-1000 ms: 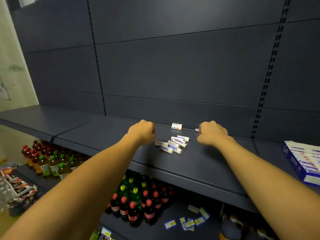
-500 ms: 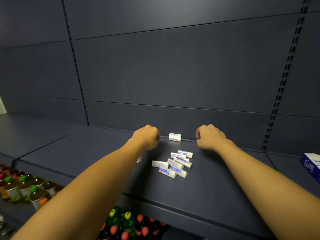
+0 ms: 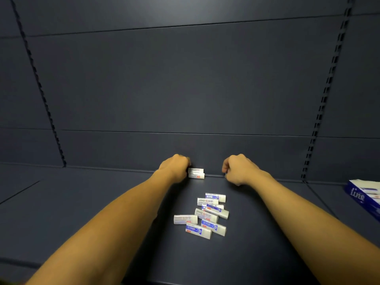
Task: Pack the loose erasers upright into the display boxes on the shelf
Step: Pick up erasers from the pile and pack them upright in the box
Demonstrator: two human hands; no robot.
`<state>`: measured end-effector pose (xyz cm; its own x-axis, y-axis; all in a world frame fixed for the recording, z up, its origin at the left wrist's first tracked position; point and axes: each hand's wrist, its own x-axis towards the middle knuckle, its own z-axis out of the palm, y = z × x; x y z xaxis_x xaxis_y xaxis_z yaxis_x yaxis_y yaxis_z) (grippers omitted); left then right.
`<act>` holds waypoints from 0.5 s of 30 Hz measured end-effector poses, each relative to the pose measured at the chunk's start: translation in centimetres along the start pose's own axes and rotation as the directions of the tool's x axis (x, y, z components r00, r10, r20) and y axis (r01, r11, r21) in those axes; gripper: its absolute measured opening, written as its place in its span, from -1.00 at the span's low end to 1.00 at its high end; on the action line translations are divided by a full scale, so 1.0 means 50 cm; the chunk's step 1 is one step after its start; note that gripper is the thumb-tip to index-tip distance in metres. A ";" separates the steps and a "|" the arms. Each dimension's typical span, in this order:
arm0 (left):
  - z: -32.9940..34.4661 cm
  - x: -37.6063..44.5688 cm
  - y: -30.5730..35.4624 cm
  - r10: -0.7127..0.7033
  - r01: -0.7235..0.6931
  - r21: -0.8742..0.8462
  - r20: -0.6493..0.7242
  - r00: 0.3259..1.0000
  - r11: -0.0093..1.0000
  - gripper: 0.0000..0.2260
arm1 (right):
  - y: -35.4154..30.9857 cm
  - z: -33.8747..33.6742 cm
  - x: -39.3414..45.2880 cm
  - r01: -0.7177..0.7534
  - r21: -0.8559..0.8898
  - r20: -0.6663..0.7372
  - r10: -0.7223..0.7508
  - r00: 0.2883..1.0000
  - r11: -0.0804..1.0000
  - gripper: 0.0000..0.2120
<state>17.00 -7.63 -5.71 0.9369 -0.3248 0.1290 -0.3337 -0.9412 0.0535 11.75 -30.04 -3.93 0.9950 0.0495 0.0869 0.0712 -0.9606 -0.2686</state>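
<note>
Both fists have crept back to the dark blue metal shelf (image 3: pixel 82 202)'s rear edge. Left hand (image 3: pixel 174 168) curled beside a lone white sleeved eraser (image 3: pixel 196 173); right hand (image 3: pixel 238 168) curled, contents hidden. Loose white-and-blue erasers (image 3: pixel 205 215) lie mid-shelf; blue display box (image 3: pixel 362 194) at the right edge.

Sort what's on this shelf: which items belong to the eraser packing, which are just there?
Job:
- loose eraser pile, lying flat mid-shelf
- lone eraser at the back wall, by the left hand
- right hand, fingers curled; contents unclear
- display box, far right edge, cropped

Just there:
- shelf
- back panel
</note>
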 end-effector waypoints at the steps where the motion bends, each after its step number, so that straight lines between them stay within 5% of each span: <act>1: 0.000 0.006 -0.001 0.019 -0.019 -0.012 0.004 1.000 1.000 -0.65 | -0.005 0.001 0.005 -0.011 0.017 -0.001 0.011 1.000 1.000 -0.79; 15: 0.007 0.027 -0.007 0.186 -0.146 -0.331 0.092 0.978 0.932 -0.73 | -0.059 0.058 0.053 -0.060 0.188 0.051 0.051 0.997 0.980 -0.95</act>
<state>18.40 -7.78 -5.93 0.8642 -0.5012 0.0450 -0.4823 -0.7993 0.3584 14.37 -26.30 -5.68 0.9996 0.0142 0.0243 0.0236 -0.8933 -0.4489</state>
